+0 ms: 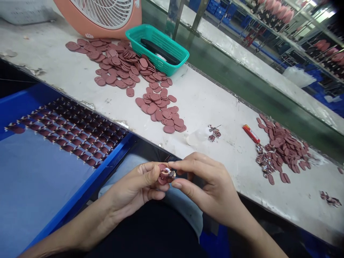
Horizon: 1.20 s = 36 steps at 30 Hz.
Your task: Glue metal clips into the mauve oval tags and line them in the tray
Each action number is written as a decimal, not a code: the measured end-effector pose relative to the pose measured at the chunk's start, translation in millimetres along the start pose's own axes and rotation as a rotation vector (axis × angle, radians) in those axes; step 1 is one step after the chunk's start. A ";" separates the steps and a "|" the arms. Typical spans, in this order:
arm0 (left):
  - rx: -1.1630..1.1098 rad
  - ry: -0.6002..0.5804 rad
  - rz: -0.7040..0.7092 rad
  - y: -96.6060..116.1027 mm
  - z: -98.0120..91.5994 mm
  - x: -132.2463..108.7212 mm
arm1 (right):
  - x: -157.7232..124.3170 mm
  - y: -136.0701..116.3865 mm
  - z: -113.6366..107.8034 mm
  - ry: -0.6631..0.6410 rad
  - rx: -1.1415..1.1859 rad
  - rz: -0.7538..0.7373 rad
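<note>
My left hand pinches a reddish-brown oval disc between thumb and fingers, above my lap. A small white, tan and dark decorated piece sits against the disc's face; its exact shape is too small to make out. From the right, my right hand reaches to the same piece, its index finger and thumb spread on either side. The index fingertip is at the piece's upper edge, and whether it presses there I cannot tell. On the table beyond lies a pile of similar discs.
A larger disc pile lies by a green basket and an orange fan. More discs lie right, near a red-and-yellow stick. A translucent bottle is on the table. Left, a blue tray holds rows of pieces.
</note>
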<state>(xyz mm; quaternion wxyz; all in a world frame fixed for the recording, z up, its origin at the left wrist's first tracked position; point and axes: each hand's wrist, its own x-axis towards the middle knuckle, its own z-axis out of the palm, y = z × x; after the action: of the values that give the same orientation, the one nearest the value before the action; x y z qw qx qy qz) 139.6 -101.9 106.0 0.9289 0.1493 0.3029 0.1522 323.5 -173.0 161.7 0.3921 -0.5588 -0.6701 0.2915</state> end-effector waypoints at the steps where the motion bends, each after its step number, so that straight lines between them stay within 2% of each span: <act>1: 0.001 -0.011 -0.001 -0.5 -0.1 0.2 | 0.6 0.2 1.3 0.003 0.006 -0.008; 15: -0.061 0.076 0.004 1.2 2.5 -3.5 | 7.8 0.4 11.4 0.041 0.036 -0.041; 21: -0.015 0.053 0.001 3.8 2.4 -4.3 | 12.2 -1.4 8.8 0.025 0.046 -0.031; 25: 0.057 -0.004 0.009 8.9 -3.2 -2.5 | 13.2 -0.7 7.2 0.039 0.056 -0.046; 27: 0.094 0.001 0.070 11.3 -6.3 -2.3 | 13.5 1.4 10.2 0.106 -0.020 -0.090; 28: 0.111 0.041 0.132 12.0 -7.0 -2.9 | 13.9 2.8 13.2 0.156 -0.087 -0.121; 32: 0.190 0.290 0.465 11.8 -3.4 -7.8 | 18.4 8.8 33.0 0.344 -0.434 -0.326; 36: 0.280 0.349 0.586 14.4 0.1 -10.4 | 27.3 11.4 54.7 0.388 -0.641 -0.497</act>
<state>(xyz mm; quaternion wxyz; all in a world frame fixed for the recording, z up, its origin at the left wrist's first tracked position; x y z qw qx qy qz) 128.8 -92.8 116.8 0.7507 0.3272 0.4190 0.3922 281.0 -141.4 129.2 0.3756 -0.5184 -0.7546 -0.1441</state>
